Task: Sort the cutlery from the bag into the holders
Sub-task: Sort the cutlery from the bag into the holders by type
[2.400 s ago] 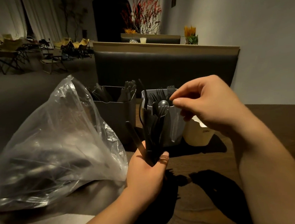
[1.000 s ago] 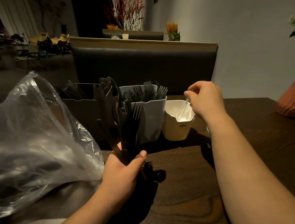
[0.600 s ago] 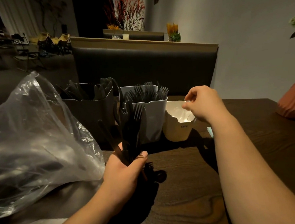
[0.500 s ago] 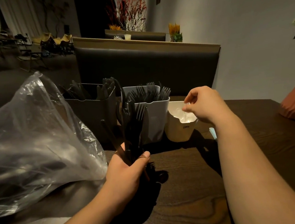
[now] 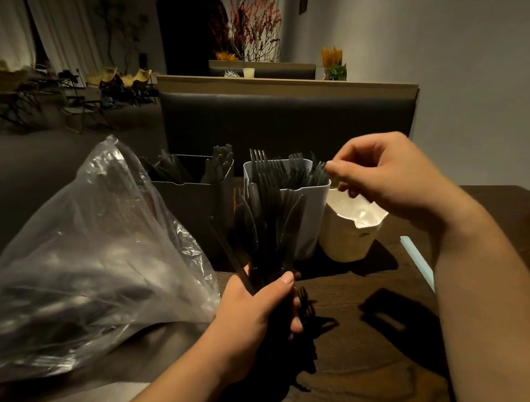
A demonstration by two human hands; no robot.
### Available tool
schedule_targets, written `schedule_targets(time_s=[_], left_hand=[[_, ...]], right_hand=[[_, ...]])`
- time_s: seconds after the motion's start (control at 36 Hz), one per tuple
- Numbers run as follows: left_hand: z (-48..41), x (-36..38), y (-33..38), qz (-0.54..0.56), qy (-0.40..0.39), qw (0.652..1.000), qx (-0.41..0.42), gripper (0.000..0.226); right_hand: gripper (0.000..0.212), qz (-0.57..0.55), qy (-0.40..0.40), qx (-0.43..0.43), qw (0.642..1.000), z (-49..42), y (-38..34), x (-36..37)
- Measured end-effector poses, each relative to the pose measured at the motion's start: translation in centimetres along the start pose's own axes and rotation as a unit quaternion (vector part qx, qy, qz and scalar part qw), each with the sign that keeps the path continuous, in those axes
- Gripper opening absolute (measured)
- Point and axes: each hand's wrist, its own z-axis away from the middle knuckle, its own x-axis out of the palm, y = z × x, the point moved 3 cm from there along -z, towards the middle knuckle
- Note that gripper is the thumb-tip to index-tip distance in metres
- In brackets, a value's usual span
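Colours: cutlery bundle (image 5: 269, 229) was black; bag (image 5: 87, 262) clear with glare streaks; left holder (image 5: 191, 213) was dark grey, middle holder (image 5: 315, 216) white, right holder (image 5: 346, 245) cream; table (image 5: 366, 377) dark brown woodgrain; straw (image 5: 417, 261) pale blue.

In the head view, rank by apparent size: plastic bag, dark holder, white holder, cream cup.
1. plastic bag, largest by far, though nearest the camera.
2. dark holder, partly hidden behind the bag.
3. white holder, close to the dark one, so that pair is unsure.
4. cream cup, smallest.

place: restaurant | padded booth bench (image 5: 282, 120) | chairs (image 5: 4, 91) beyond | tabletop cutlery holder (image 5: 314, 216)
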Motion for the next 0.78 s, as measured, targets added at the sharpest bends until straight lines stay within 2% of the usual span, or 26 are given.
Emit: schedule_targets(time_s=[0.06, 0.11, 0.17, 0.25, 0.31, 0.36, 0.47, 0.61, 0.78], left_hand=[[0.0, -0.3, -0.2, -0.004, 0.001, 1.0, 0.0, 0.016], [-0.1, -0.5, -0.3, 0.002, -0.004, 1.0, -0.001, 0.017], [-0.1, -0.6, -0.2, 0.008, -0.005, 1.0, -0.004, 0.017], [-0.2, -0.9, -0.2, 0.008, 0.016, 1.0, -0.013, 0.021], [-0.1, -0.8, 0.0, 0.011, 0.029, 0.999, -0.012, 0.016], [-0.1, -0.8, 0.2, 0.003, 0.067, 0.998, 0.001, 0.006], [-0.2, -0.8, 0.2, -0.038, 0.121, 0.991, 0.031, 0.012], [-0.3, -1.0, 0.0, -0.102, 0.131, 0.986, 0.032, 0.012], [-0.2, -1.1, 0.2, -0.122, 0.133, 0.983, 0.029, 0.013]], right_hand=[[0.025, -0.051, -0.079, -0.004, 0.996, 0.4, -1.6, 1.0], [0.041, -0.043, -0.14, 0.016, 0.989, 0.5, -1.9, 2.2], [0.036, -0.033, -0.156, 0.02, 0.987, 0.5, -1.9, 3.4], [0.018, -0.042, -0.119, 0.02, 0.992, 0.1, -2.1, 4.6], [0.01, -0.042, -0.097, 0.032, 0.994, -0.1, -2.3, 5.0], [0.013, -0.021, -0.086, 0.048, 0.995, -0.4, -2.5, 5.4], [0.019, 0.05, -0.034, 0.063, 0.996, -1.4, -2.8, 5.7], [0.018, 0.024, 0.11, 0.066, 0.991, -2.3, -1.8, 4.3], [0.007, -0.012, 0.132, 0.04, 0.99, -2.3, -2.1, 4.4]])
